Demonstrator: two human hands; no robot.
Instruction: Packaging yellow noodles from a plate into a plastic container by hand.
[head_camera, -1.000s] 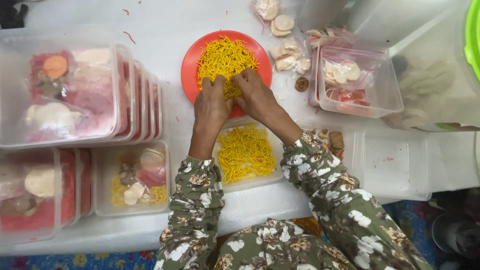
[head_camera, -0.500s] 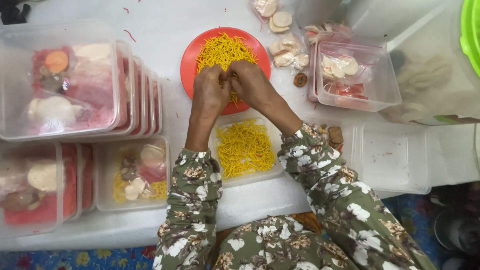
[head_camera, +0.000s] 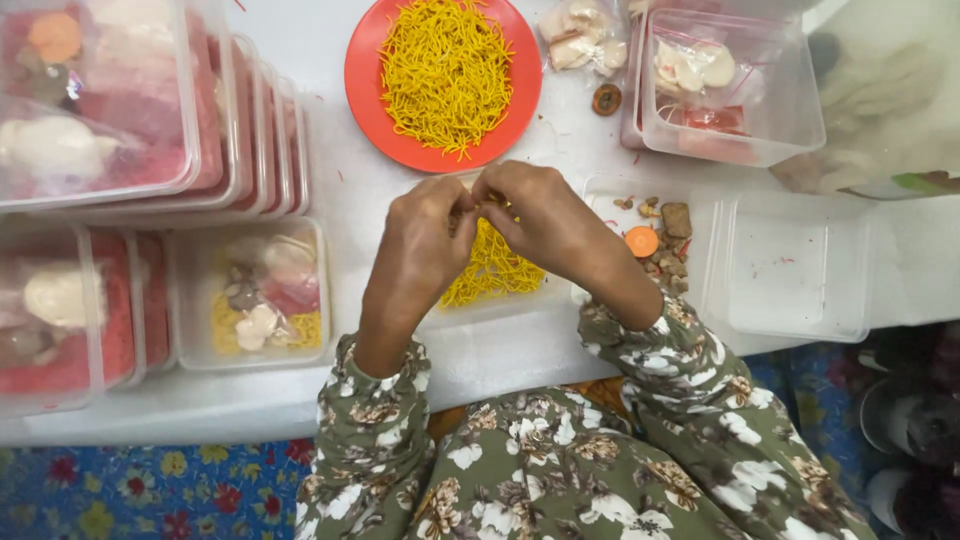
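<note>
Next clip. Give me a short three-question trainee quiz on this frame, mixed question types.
1. True or false: both hands are over the clear plastic container of yellow noodles.
2. What colour is the round plate holding the loose yellow noodles? A) green B) orange-red C) white
3. Fill in: the left hand and right hand meet at the ____, pinching a few strands.

Key: 1 true; 2 B; 3 fingertips.

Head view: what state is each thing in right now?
Left hand: pinching yellow noodles.
Right hand: pinching the same noodles.
Clear container under hands: open, part filled with noodles.
Red plate: heaped with noodles.
Stacked containers: filled.
Right-hand tub: open, empty.
</note>
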